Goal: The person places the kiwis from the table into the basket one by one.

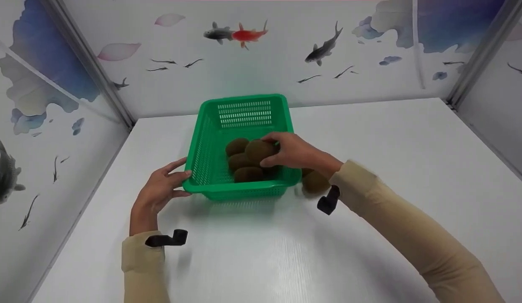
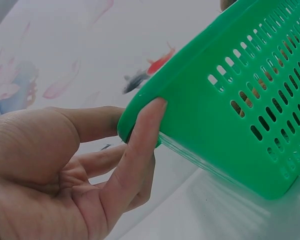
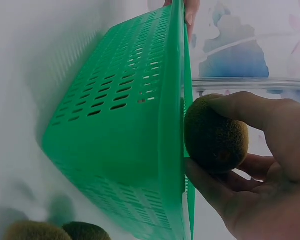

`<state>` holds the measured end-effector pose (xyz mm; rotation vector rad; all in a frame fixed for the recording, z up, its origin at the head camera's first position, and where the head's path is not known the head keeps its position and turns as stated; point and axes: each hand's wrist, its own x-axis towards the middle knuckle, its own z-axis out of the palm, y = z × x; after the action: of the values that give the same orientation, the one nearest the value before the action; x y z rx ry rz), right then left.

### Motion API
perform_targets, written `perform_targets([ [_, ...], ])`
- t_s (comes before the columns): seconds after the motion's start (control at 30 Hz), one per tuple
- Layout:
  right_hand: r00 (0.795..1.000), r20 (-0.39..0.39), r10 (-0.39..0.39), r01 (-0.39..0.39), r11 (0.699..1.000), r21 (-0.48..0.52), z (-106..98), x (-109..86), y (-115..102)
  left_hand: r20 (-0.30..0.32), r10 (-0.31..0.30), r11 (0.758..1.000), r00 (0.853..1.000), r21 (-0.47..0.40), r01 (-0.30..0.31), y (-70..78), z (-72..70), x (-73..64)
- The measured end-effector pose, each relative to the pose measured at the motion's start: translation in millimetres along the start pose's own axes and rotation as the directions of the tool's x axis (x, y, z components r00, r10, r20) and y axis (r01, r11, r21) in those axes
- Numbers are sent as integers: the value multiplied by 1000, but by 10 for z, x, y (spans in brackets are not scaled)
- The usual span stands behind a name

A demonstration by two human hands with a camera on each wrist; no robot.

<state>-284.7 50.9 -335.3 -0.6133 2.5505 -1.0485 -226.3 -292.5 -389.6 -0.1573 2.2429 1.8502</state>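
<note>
Head | R hand [image 1: 292, 150] fingers curled rnd fuzzy oval kiwi [image 1: 259, 150] | L hand [image 1: 159, 186] pinching slotted grn plastic bskt [image 1: 244, 186] rim

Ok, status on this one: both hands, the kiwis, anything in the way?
Left hand grips green basket. Right hand holds one kiwi over it. More kiwis inside, others on the table alongside. Nothing seen blocking.
</note>
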Motion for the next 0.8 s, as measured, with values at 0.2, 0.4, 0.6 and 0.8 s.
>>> perform_targets([
  [0.2, 999, 40, -15, 15, 1000, 0, 122, 73, -35, 5, 7, 1000, 1000, -2, -7, 1, 6, 11],
  [0.4, 997, 76, 11, -11, 1000, 0, 265, 148, -53, 7, 10, 1000, 1000, 7, -10, 10, 7, 10],
  [0.6, 994, 85, 68, -68, 998, 2, 377, 209, -94, 9, 1, 1000, 1000, 8, -1, 9, 5, 17],
  [0.8, 992, 82, 95, -92, 995, -48, 450, 261, -209, 7, -9, 1000, 1000, 11, 9, 9, 4, 7],
])
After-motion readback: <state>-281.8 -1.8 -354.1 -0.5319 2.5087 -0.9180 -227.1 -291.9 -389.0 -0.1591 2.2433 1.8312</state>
